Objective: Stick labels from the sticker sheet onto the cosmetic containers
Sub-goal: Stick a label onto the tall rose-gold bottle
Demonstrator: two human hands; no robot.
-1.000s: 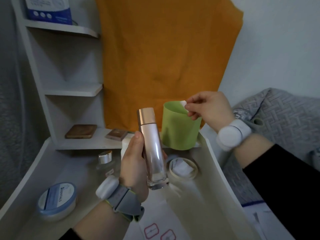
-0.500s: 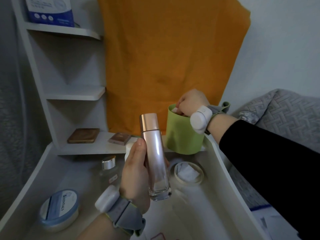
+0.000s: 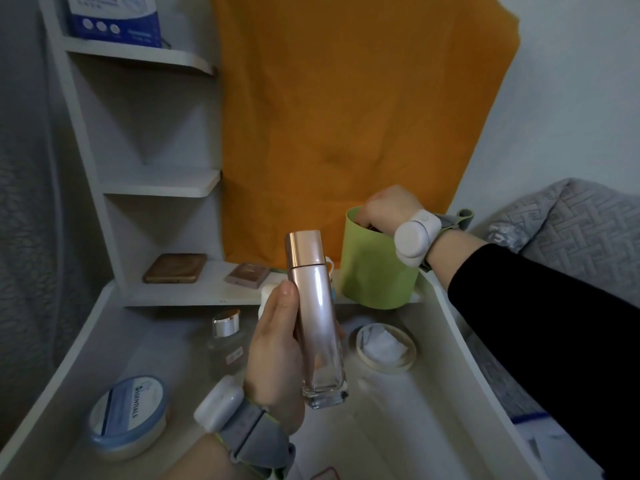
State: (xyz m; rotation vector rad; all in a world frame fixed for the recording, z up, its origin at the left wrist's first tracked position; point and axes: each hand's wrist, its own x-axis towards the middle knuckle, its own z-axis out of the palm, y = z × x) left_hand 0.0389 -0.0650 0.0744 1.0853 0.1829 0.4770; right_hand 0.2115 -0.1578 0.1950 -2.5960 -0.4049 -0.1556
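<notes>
My left hand [image 3: 273, 351] grips a tall pink bottle [image 3: 317, 306] with a rose-gold cap and holds it upright over the white tabletop. My right hand [image 3: 388, 209] reaches into the top of a green cup [image 3: 370, 271] at the back; its fingers are hidden inside the cup, so what they hold cannot be told. A corner of the sticker sheet [image 3: 325, 474] with a red-outlined label shows at the bottom edge. Other containers on the table are a small clear bottle with a silver cap [image 3: 227, 337] and a round blue-lidded jar [image 3: 126, 415].
A roll of tape [image 3: 386, 346] with white paper inside lies right of the bottle. Two flat compacts [image 3: 175, 268] [image 3: 246, 273] rest on the low shelf. An orange cloth [image 3: 346, 116] hangs behind. White shelves [image 3: 156, 183] rise at left, and a grey quilt [image 3: 571, 223] lies at right.
My right hand, which pinched a small white scrap at the cup's rim, has dipped its fingers into the green cup. The pink bottle stays upright in my left hand.
</notes>
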